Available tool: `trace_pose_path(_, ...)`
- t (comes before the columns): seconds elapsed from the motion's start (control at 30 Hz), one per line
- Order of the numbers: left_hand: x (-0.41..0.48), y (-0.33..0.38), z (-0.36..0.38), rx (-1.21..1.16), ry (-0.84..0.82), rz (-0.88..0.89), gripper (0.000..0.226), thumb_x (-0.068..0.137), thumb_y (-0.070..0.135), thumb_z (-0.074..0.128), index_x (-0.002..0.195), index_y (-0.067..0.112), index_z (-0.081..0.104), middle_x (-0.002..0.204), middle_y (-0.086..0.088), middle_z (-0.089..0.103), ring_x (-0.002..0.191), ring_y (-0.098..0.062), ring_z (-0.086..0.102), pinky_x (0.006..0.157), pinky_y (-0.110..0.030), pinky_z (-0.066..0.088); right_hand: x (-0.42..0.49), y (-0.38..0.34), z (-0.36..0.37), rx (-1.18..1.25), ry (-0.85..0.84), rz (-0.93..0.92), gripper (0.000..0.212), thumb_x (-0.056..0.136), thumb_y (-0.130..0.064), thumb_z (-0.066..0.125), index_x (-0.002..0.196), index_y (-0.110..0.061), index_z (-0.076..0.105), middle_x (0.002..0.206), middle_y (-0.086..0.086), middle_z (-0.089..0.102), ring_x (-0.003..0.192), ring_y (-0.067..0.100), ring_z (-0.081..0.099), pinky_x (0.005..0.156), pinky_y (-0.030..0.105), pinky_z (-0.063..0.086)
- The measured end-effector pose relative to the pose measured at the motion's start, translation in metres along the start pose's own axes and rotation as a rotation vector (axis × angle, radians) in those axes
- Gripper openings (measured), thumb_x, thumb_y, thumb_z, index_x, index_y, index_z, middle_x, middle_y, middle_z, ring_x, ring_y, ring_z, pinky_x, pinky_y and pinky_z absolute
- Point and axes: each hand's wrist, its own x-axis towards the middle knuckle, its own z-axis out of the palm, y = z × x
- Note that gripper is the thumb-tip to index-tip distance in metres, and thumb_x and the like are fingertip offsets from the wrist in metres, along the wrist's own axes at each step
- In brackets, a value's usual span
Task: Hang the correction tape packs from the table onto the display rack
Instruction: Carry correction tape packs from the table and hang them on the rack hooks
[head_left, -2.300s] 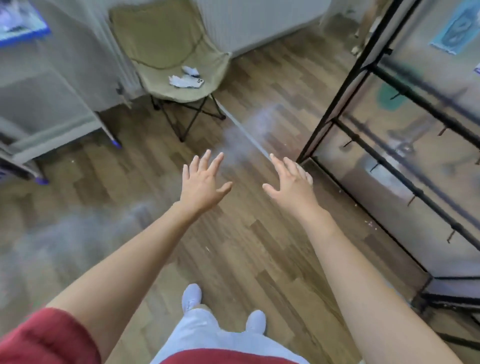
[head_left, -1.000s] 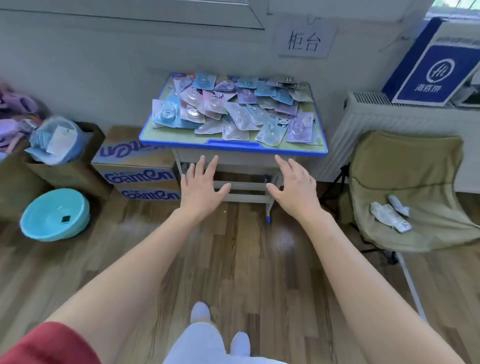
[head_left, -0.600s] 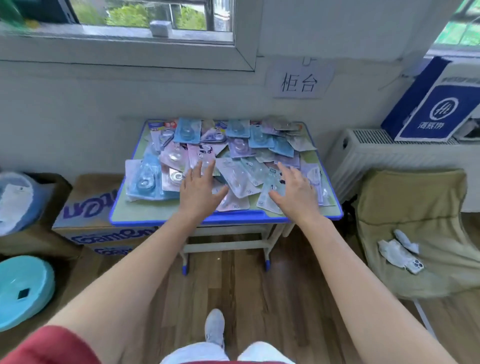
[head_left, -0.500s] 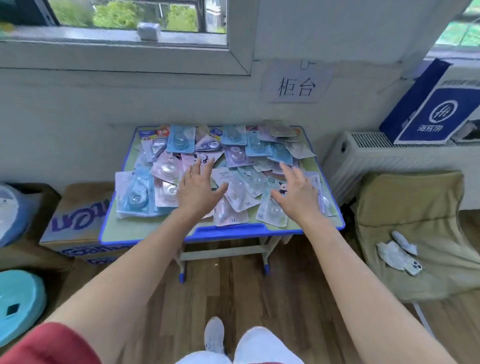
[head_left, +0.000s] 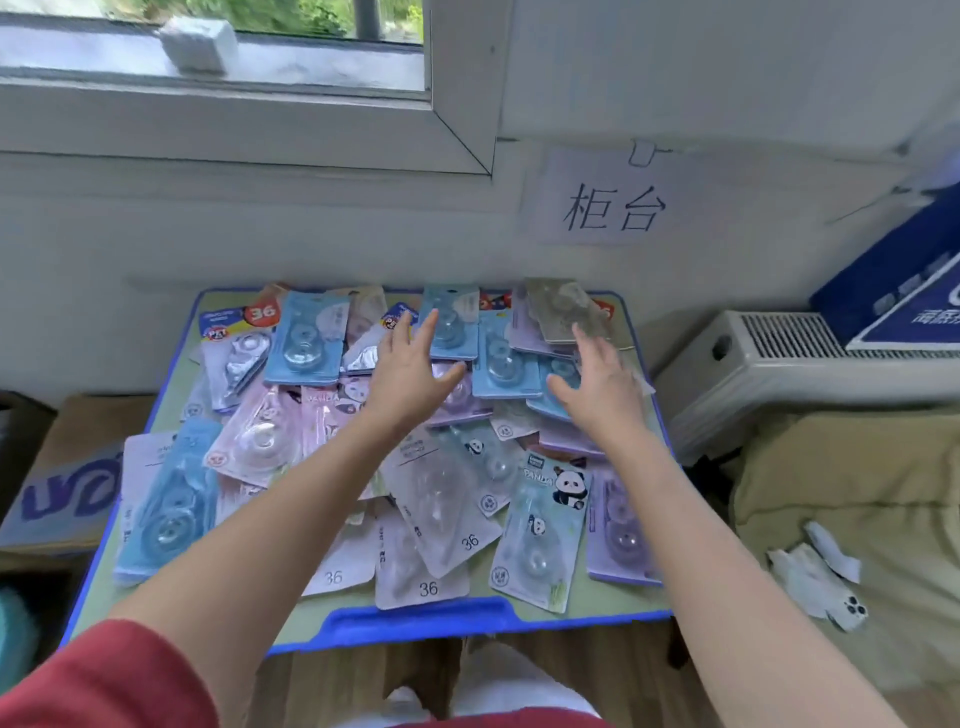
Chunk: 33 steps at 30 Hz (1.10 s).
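A small blue-rimmed table (head_left: 415, 621) stands against the wall, heaped with several correction tape packs (head_left: 441, 514) in blue, pink, purple and white. My left hand (head_left: 410, 374) reaches over the far middle of the heap, fingers straight and spread, holding nothing. My right hand (head_left: 597, 384) hovers over the far right packs, fingers also spread and empty. A panda-printed pack (head_left: 550, 525) lies near the front right. The display rack is out of view.
A cardboard box (head_left: 62, 488) sits left of the table. On the right are a white radiator (head_left: 810, 364), a blue box (head_left: 904, 280) on top of it, and a khaki chair (head_left: 852, 499) holding a phone (head_left: 831, 587). A window (head_left: 218, 83) is above.
I turned from the rack to the table and stepped close. Both hands moved from the front edge forward over the far packs, still empty.
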Motion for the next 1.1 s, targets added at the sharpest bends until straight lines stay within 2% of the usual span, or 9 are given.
trace_pose_path(0.13,0.047,0.011,0.017,0.049,-0.039,-0.061,0.075,0.092,0.043,0.055,0.152,0.027,0.013,0.16,-0.007,0.004,0.146,-0.03,0.005,0.117,-0.044,0.015,0.058,0.008,-0.003,-0.012,-0.017,-0.028,0.07,0.091,-0.034,0.056,0.15,-0.019,0.021,0.156,0.012,0.02,0.142,0.03,0.021,0.111,0.047,0.028)
trace_pose_path(0.3,0.087,0.011,0.035,0.158,-0.109,-0.126,0.077,0.092,0.048,0.053,0.153,0.025,0.012,0.16,-0.012,0.003,0.145,-0.037,0.006,0.117,-0.042,0.01,0.106,0.012,0.002,-0.041,-0.118,0.003,0.078,0.09,-0.048,0.054,0.152,-0.024,0.014,0.159,0.008,0.01,0.143,0.033,0.015,0.113,0.051,0.021)
trace_pose_path(0.57,0.121,0.012,0.048,0.254,-0.158,-0.19,0.083,0.087,0.064,0.049,0.153,0.028,0.014,0.16,-0.014,0.006,0.145,-0.036,0.008,0.117,-0.041,0.01,0.136,0.015,0.014,-0.056,-0.198,0.071,0.085,0.083,-0.058,0.059,0.151,-0.029,0.016,0.157,0.011,0.012,0.141,0.039,0.015,0.112,0.053,0.022)
trace_pose_path(0.73,0.128,0.015,0.051,0.242,-0.089,-0.213,0.076,0.088,0.056,0.054,0.15,0.025,0.023,0.157,-0.014,0.016,0.142,-0.034,0.022,0.112,-0.042,0.023,0.143,0.014,0.015,-0.064,-0.199,0.069,0.082,0.082,-0.06,0.059,0.149,-0.032,0.021,0.156,0.013,0.017,0.139,0.039,0.02,0.111,0.052,0.021)
trace_pose_path(0.97,0.138,0.021,0.053,0.185,-0.091,-0.262,0.077,0.084,0.049,0.063,0.148,0.024,0.028,0.155,-0.016,0.019,0.142,-0.036,0.015,0.113,-0.045,0.017,0.148,0.003,0.021,-0.063,-0.138,0.076,0.074,0.082,-0.054,0.062,0.145,-0.025,0.033,0.152,0.016,0.024,0.137,0.037,0.027,0.112,0.047,0.024)
trace_pose_path(1.1,0.136,0.024,0.05,0.16,-0.025,-0.256,0.073,0.082,0.043,0.065,0.146,0.024,0.033,0.154,-0.016,0.021,0.14,-0.037,0.02,0.111,-0.044,0.019,0.152,-0.005,0.024,-0.065,-0.104,0.098,0.068,0.084,-0.05,0.062,0.139,-0.017,0.04,0.146,0.018,0.031,0.132,0.038,0.032,0.105,0.044,0.031)
